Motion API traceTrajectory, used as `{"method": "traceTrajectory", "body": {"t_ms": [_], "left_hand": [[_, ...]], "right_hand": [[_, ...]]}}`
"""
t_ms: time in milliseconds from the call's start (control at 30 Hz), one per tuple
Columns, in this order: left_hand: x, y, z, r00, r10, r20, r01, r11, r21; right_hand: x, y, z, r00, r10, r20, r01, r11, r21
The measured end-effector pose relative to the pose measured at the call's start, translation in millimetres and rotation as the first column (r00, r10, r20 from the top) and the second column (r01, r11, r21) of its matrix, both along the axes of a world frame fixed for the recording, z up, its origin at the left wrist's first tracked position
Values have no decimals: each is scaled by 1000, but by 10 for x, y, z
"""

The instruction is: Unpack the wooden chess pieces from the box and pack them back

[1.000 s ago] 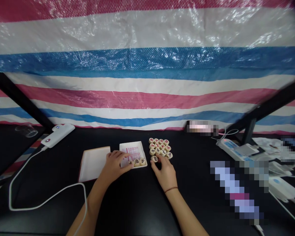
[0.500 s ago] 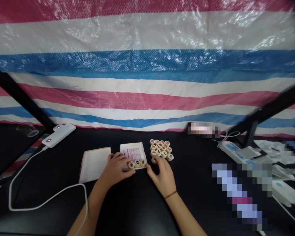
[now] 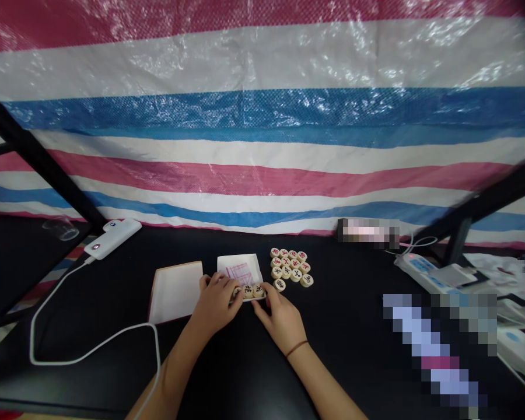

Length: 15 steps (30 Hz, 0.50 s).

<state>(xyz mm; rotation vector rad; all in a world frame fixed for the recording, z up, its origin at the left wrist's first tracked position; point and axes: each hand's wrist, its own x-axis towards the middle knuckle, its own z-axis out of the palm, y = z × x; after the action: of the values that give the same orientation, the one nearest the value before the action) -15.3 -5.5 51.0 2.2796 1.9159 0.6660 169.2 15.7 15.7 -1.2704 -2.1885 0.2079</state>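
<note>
A small white open box [image 3: 250, 263] lies on the black table, with a folded pink-lined sheet inside and a few round wooden pieces along its near edge. My left hand [image 3: 217, 302] grips the box's near left corner, fingers curled over it. My right hand [image 3: 279, 315] touches the box's near right corner with thumb and fingers bent. A cluster of several round wooden pieces [image 3: 291, 267] with red and black characters sits just right of the box. The flat white box lid [image 3: 176, 290] lies to the left.
A white power bank [image 3: 112, 237] with a long white cable [image 3: 70, 356] lies at the left. A power strip [image 3: 424, 272] and papers crowd the right. A striped tarp [image 3: 262, 116] hangs behind the table. Black frame bars slant at both sides.
My right hand left the loose piece beside the cluster and moved left to the box's near right corner. My left hand stayed on the box. The view shifted slightly.
</note>
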Motion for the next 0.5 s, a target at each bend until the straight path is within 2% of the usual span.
{"method": "traceTrajectory", "body": {"t_ms": [133,267,333,433,500], "left_hand": [[37,4,47,990,-4,143,-7,997,81],[178,-19,75,905,-142,401,118,990,83],[252,-37,75,852,-171,495,164,985,58],[299,-52,54,802,-136,581,144,989,32],[279,-43,25,799,-77,597,76,997,26]], "right_hand": [[-14,-37,70,995,-10,-102,10,1000,-1],[-25,-89,158,955,162,-246,-143,985,95],[-27,-106,175,933,221,-283,-195,974,120],[-6,-97,158,926,211,-312,-186,976,110],[50,-53,138,930,123,-347,-100,991,84]]}}
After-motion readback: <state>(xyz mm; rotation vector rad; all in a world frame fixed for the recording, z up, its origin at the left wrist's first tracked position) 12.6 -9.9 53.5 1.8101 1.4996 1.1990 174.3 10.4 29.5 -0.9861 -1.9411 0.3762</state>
